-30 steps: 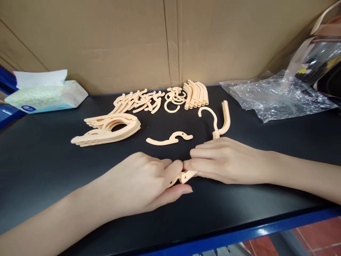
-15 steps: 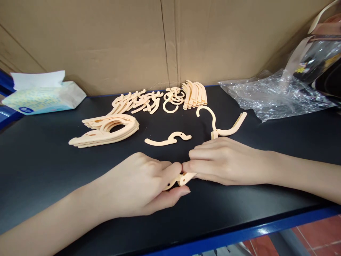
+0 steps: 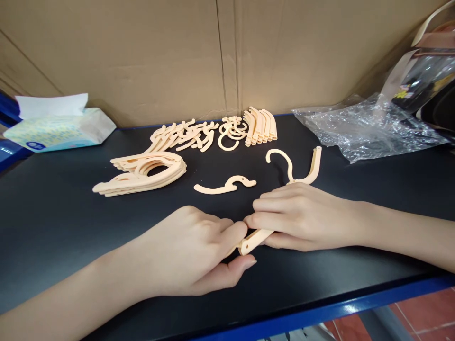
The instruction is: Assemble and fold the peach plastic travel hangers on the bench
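Note:
My two hands meet at the front middle of a black table [image 3: 53, 222]. My right hand [image 3: 298, 215] is closed around a peach plastic folding hanger [image 3: 289, 168], whose hook and one arm stick up behind my knuckles. Its other arm [image 3: 254, 240] pokes out toward my left hand [image 3: 192, 255], which pinches the arm's end between thumb and fingers. A single loose hanger arm [image 3: 225, 185] lies just beyond my hands.
A stack of folded hangers [image 3: 142, 173] lies at the left middle. Further back lie rows of loose arms [image 3: 185, 135], hooks [image 3: 231, 132] and tube-like pieces [image 3: 261, 125]. A tissue pack [image 3: 59, 128] sits far left, crumpled clear plastic [image 3: 366, 125] far right. Cardboard walls the back.
The hanger's free arm swung out to the right, then back up. The arm between my hands now shows longer, and my left hand has shifted slightly down.

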Tool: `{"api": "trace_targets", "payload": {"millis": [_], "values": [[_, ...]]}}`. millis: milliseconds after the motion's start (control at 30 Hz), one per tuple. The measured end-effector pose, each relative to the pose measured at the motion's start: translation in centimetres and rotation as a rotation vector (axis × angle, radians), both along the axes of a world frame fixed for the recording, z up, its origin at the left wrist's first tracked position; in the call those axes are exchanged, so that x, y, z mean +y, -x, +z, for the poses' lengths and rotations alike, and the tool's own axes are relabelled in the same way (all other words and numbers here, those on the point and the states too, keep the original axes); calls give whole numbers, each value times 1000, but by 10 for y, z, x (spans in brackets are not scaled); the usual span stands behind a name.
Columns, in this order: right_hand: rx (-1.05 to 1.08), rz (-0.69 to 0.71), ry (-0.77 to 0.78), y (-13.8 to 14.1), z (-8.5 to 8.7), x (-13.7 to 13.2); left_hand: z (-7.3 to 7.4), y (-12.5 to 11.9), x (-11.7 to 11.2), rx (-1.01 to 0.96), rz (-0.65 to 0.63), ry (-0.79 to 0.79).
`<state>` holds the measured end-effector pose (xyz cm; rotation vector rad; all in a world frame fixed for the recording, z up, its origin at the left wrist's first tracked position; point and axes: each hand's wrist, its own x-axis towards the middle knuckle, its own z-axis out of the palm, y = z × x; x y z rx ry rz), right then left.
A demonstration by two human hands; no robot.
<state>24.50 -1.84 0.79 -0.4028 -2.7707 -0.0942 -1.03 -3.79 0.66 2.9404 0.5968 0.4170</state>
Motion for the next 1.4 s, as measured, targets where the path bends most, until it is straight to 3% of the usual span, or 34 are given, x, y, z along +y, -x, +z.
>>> {"api": "trace_targets", "payload": {"millis": [600,900,1400], "values": [[3,-26,7,1,3,-1,5,-4,-2,33,50,-37],[-27,-41,58,0,3,-2,21,-8,-2,88,31,-16],[-10,-33,6,1,3,-1,18,-8,-2,97,36,-14]]}}
